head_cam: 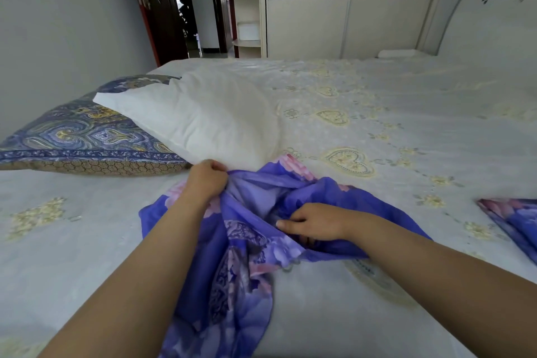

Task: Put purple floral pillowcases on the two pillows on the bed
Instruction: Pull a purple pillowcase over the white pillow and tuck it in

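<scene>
A bare white pillow (200, 116) lies on the bed, partly on top of a pillow in a blue paisley cover (81, 136). In front of it a purple floral pillowcase (241, 264) is bunched up on the bedspread. My left hand (207, 179) grips the pillowcase's gathered edge right at the white pillow's near corner. My right hand (312, 224) holds a fold of the same pillowcase a little to the right, fingers tucked into the cloth. A second purple floral pillowcase (514, 218) lies at the right edge of the view.
The bed (392, 125) carries a pale bedspread with yellow heart embroidery. A white headboard (491, 9) stands at the far right, a wardrobe (334, 9) behind the bed, and an open dark door (157, 6) at the back left.
</scene>
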Available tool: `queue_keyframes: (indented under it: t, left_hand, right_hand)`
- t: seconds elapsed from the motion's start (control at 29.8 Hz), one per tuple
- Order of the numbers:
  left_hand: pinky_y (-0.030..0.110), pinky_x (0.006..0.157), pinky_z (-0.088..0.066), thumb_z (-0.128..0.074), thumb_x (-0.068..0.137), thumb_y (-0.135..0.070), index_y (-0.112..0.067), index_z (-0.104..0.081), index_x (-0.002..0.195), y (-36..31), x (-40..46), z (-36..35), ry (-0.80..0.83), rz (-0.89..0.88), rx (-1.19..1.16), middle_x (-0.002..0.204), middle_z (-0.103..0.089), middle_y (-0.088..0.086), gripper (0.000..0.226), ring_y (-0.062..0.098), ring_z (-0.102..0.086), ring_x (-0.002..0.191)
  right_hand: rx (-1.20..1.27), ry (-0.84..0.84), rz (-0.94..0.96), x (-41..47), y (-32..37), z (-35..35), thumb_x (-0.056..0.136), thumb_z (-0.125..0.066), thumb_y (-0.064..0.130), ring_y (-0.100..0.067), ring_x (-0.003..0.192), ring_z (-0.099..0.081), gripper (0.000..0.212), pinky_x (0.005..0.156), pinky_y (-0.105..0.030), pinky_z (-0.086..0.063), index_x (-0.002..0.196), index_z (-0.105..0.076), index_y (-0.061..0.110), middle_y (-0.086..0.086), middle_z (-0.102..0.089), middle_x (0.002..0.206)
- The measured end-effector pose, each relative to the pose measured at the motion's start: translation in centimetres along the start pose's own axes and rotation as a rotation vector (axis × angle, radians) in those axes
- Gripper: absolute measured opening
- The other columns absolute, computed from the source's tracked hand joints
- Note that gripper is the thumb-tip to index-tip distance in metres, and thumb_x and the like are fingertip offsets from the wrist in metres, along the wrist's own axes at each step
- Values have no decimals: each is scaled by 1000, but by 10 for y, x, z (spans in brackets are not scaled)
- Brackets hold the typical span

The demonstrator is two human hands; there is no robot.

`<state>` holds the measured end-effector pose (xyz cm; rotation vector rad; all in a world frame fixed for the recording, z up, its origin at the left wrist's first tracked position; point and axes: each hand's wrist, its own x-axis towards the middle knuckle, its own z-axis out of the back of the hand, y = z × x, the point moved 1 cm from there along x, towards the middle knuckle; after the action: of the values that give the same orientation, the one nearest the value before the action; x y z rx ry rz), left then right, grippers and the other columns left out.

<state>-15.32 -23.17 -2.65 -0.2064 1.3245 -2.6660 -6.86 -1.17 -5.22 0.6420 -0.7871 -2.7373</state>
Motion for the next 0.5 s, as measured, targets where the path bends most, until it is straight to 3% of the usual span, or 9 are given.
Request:
queue_keyframes:
  t: [0.07,0.13,0.2,0.27,0.34,0.4,0.5]
  left_hand:
    - [36,102,-39,-65,82,-27,-8,-47,126,1,7,6,-133,77,-71,137,-40,19,51,34,-43,124]
    - [43,109,-31,-70,79,-43,-5,-26,141,-4,13,12,-244,145,-229,146,-25,20,85,35,-31,134]
    - [44,110,-31,-72,73,-53,-4,-11,146,-8,25,13,-181,208,-395,150,-23,18,107,35,-31,135]
    - [46,111,-31,-73,67,-60,-10,3,149,-17,38,10,-67,272,-576,152,-25,11,123,34,-33,135]
    - [50,109,-32,-73,67,-60,-14,15,148,-30,45,7,17,335,-704,151,-29,6,128,32,-35,134]
    - [54,103,-38,-80,59,-58,-18,4,149,-34,58,6,61,444,-786,144,-38,4,130,34,-45,126]
    - [62,81,-45,-93,35,-42,-28,-31,139,0,113,-14,108,566,-815,134,-51,2,122,38,-56,108]
  right_hand:
    - [33,-144,34,11,1,4,89,-44,61,-14,70,-65,47,80,-36,-54,81,-63,19,5,-69,74]
    - [129,-350,67,23,-6,10,91,-49,52,-12,77,-66,31,84,-39,-53,77,-61,27,7,-70,77]
    - [270,-531,116,35,-5,16,90,-57,42,-8,82,-64,16,88,-35,-51,80,-62,31,9,-69,83]
    - [405,-667,179,43,3,23,89,-61,30,2,81,-61,3,86,-20,-49,88,-64,32,11,-68,87]
    - [469,-755,219,44,10,29,89,-61,23,7,84,-58,11,83,-9,-44,100,-64,25,11,-66,95]
    - [516,-757,229,49,15,32,90,-60,20,0,97,-57,20,89,-13,-43,110,-61,22,10,-63,107]
    - [662,-749,213,61,19,38,90,-60,14,-8,105,-55,27,92,-17,-41,117,-57,16,4,-60,114]
